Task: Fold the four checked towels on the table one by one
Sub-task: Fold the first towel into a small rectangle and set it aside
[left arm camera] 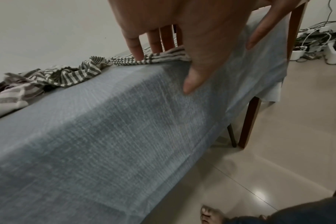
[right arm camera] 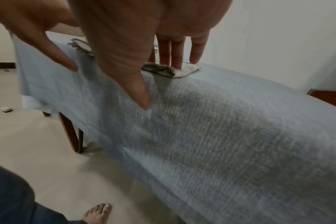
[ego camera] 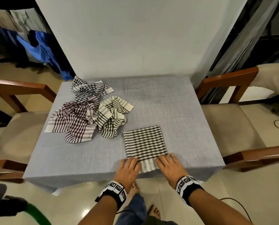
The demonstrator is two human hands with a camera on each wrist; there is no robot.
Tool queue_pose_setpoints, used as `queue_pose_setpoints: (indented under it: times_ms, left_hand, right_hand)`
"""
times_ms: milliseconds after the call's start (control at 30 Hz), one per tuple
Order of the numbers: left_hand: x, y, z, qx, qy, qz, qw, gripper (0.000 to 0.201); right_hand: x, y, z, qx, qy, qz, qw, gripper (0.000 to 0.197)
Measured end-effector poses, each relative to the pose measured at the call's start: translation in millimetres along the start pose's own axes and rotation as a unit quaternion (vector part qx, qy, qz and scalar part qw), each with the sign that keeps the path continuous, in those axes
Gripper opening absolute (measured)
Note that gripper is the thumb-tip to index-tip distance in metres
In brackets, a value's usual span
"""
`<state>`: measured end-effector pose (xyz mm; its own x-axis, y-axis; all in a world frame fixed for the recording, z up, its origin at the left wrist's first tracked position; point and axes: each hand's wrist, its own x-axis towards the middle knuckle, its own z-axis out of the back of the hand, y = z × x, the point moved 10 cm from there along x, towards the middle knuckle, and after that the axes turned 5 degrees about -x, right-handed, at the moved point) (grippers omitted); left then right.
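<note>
Green checked towel [ego camera: 144,143] folded under both flat palms, left hand [ego camera: 128,168], right hand [ego camera: 169,166] pressing, nothing grasped; 3 crumpled towels [ego camera: 86,114] beyond left hand, next likely grab 1

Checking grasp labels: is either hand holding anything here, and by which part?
Nothing is gripped. The left hand and right hand rest with straight fingers on the near corners of the folded towel.

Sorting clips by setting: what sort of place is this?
Likely a home dining area: a cloth-covered table flanked by cushioned wooden chairs, with clothes hanging in the room behind.
</note>
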<state>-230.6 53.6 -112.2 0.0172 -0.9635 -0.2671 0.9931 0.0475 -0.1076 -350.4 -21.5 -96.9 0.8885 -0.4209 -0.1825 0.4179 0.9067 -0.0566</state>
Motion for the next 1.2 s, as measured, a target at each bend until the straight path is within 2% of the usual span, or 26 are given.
queue_pose_setpoints:
  times_ms: [33, 167, 267, 333, 400, 500, 567, 633, 700, 767, 867, 967, 1033, 1100, 1200]
  left_hand:
    - [-0.5, -0.7, 7.3, 0.001, -0.026, -0.005, 1.0, 0.074]
    - [-2.7, 1.2, 20.5, -0.031, -0.055, -0.002, 0.998, 0.061]
    - [-5.1, 6.4, 31.2, -0.07, -0.091, -0.024, 0.993, 0.034]
    - [-6.9, 15.0, 40.3, -0.098, -0.11, -0.033, 0.989, 0.023]
    - [-5.9, 25.3, 48.6, -0.12, -0.122, -0.038, 0.985, 0.02]
    - [-0.6, 38.1, 67.6, -0.153, -0.135, -0.02, 0.979, 0.024]
    - [3.5, 44.6, 79.0, -0.201, -0.133, -0.002, 0.971, 0.028]
    - [7.7, 53.2, 86.9, -0.233, -0.127, 0.022, 0.964, 0.028]
    - [14.3, 64.7, 91.9, -0.26, -0.124, 0.058, 0.956, 0.026]
    - [24.6, 80.0, 89.8, -0.319, -0.117, 0.108, 0.934, 0.027]
    - [41.1, 102.3, 70.4, -0.409, -0.094, 0.179, 0.89, 0.04]
    - [53.4, 114.4, 62.4, -0.456, -0.116, 0.225, 0.853, 0.041]
    - [59.3, 115.6, 65.8, -0.463, -0.139, 0.246, 0.84, 0.037]
    - [62.4, 112.3, 69.4, -0.45, -0.147, 0.255, 0.843, 0.032]
    - [69.2, 112.2, 62.7, -0.41, -0.146, 0.264, 0.861, 0.029]
  right_hand:
    - [-0.8, 0.8, 1.6, -0.005, -0.005, 0.003, 1.0, 0.094]
    - [0.3, 7.2, 13.0, -0.023, -0.029, 0.006, 0.999, 0.071]
    - [3.7, 2.1, 23.9, -0.037, -0.026, 0.006, 0.999, 0.052]
    - [5.2, -8.5, 32.5, -0.033, -0.022, -0.012, 0.999, 0.033]
    - [7.2, -23.4, 39.9, 0.001, -0.03, -0.041, 0.999, 0.023]
    - [16.1, -44.0, 43.3, 0.098, -0.029, -0.067, 0.993, 0.041]
    - [19.3, -59.6, 47.0, 0.177, -0.022, -0.106, 0.978, 0.044]
    - [20.9, -74.9, 50.3, 0.25, -0.015, -0.154, 0.956, 0.033]
    - [26.0, -87.5, 51.3, 0.329, -0.018, -0.191, 0.925, 0.008]
    - [34.0, -99.5, 48.3, 0.4, -0.035, -0.223, 0.888, 0.01]
    - [46.0, -115.0, 37.8, 0.471, -0.053, -0.268, 0.838, 0.01]
    - [60.8, -125.2, 25.6, 0.514, -0.073, -0.298, 0.801, 0.01]
    - [69.3, -129.2, 17.9, 0.525, -0.083, -0.319, 0.784, 0.011]
    - [72.6, -129.4, 16.3, 0.506, -0.091, -0.336, 0.789, 0.013]
    - [75.8, -125.6, 14.8, 0.441, -0.079, -0.353, 0.821, 0.018]
